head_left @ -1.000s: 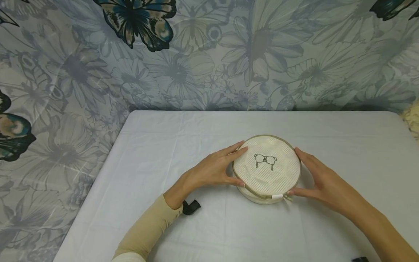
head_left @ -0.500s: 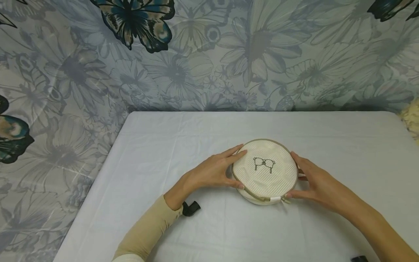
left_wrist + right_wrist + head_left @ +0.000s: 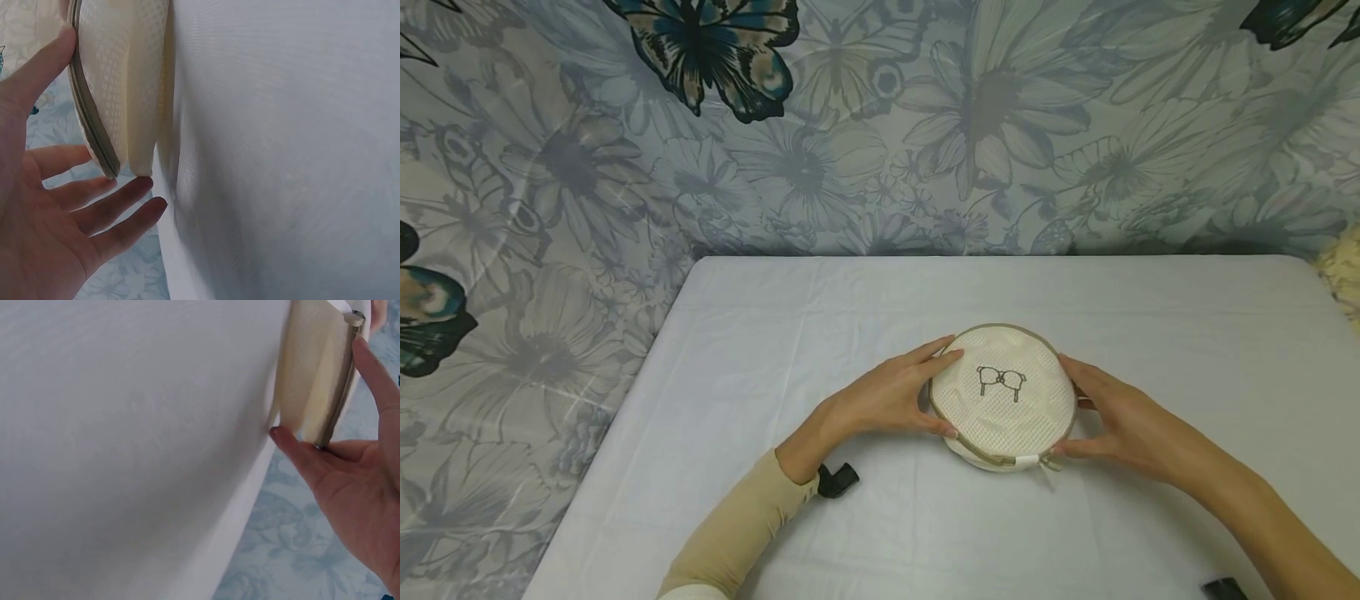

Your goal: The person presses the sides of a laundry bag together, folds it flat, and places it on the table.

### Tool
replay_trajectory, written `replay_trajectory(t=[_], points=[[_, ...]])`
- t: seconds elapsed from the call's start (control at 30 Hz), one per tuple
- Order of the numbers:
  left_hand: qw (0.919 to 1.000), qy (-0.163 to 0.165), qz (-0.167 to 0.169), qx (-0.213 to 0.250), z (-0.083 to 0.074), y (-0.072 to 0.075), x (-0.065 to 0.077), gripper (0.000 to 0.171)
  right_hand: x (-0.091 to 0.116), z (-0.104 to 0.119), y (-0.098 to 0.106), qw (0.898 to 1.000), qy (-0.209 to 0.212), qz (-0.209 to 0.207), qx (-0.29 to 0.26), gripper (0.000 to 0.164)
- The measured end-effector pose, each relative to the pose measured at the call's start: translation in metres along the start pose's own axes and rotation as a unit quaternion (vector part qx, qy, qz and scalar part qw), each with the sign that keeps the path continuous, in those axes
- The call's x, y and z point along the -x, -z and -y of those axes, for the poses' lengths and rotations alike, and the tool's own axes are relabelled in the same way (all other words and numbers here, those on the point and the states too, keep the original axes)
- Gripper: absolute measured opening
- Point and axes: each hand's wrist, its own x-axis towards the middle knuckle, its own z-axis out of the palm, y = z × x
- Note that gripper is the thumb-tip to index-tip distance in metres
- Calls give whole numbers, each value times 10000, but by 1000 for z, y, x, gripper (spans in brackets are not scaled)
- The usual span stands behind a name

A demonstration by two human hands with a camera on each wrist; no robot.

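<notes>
A round cream mesh laundry bag (image 3: pixel 1003 417) lies flat side up on or just above the white table; I cannot tell which. It has a beige zipper round its edge and a dark line drawing on top. My left hand (image 3: pixel 887 396) holds its left side, thumb at the near edge, fingers at the far left rim. In the left wrist view, my left fingertips touch the zipper (image 3: pixel 94 134) edge and side wall. My right hand (image 3: pixel 1123 421) holds the opposite side, thumb near the white zipper tab (image 3: pixel 1026 460). In the right wrist view, its fingers reach under the bag's edge (image 3: pixel 306 369).
A white cloth covers the table (image 3: pixel 820 308). A patterned wall covering (image 3: pixel 805 167) with flowers and butterflies rises behind and at the left. Something pale yellow and fluffy (image 3: pixel 1341 267) shows at the right edge. Black wrist gear (image 3: pixel 838 481) sits beside the left cuff.
The bag has shifted slightly toward me and to the left, its top tipping a little flatter. My right hand has moved left with it; the left hand has barely moved.
</notes>
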Motion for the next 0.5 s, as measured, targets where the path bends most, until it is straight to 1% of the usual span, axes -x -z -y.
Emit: replay_trajectory(t=[0.2,0.33,0.43,0.5], points=[[9999,86,85,2,-1,-2,-1,106,1,1,-2,9999,-150,46,-61,111],[9999,106,102,-67,-3,-3,-1,107,0,1,-3,9998,-189,66,75,107],[9998,97,94,-143,-5,-3,-1,105,0,1,-3,9996,-213,107,118,108],[9998,55,86,-177,-5,-3,0,104,0,1,-2,9994,-213,104,252,110]])
